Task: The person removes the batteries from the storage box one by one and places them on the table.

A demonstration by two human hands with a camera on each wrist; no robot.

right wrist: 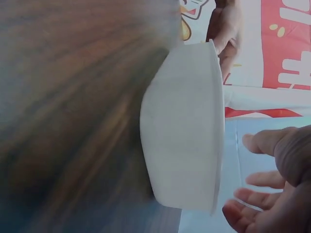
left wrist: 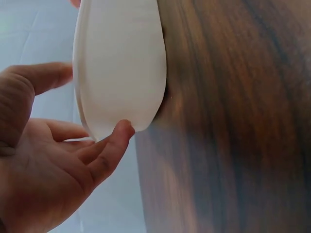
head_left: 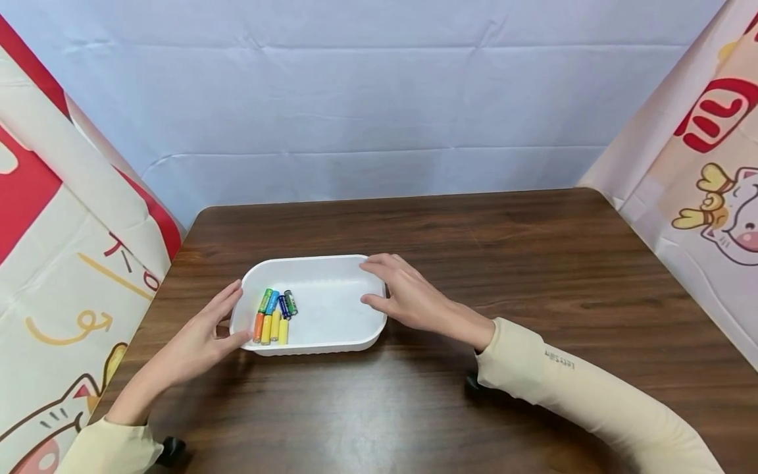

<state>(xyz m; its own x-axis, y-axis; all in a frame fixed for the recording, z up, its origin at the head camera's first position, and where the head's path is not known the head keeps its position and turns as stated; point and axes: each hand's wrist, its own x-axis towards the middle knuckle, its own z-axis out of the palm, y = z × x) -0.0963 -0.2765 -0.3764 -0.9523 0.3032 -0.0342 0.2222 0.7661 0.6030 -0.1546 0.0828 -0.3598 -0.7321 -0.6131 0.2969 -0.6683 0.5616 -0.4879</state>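
A white oval tray (head_left: 331, 337) sits on the table with several small batteries gathered at its left end. Upper ones are a green battery (head_left: 264, 301), a light blue battery (head_left: 272, 303), a dark blue battery (head_left: 284, 307) and a dark green battery (head_left: 291, 302). Below lie an orange battery (head_left: 258, 327) and yellow batteries (head_left: 266, 328). My left hand (head_left: 198, 342) spans the tray's left end, thumb by the near rim, a fingertip against the outer wall in the left wrist view. At the right end, my right hand (head_left: 414, 296) hovers by the rim with fingers spread, holding nothing.
The brown wooden table (head_left: 509, 263) extends to the right of the tray and in front of it. A pale cloth (head_left: 379, 118) hangs behind the table. Printed cloths (head_left: 710, 217) with cartoon figures stand at both sides.
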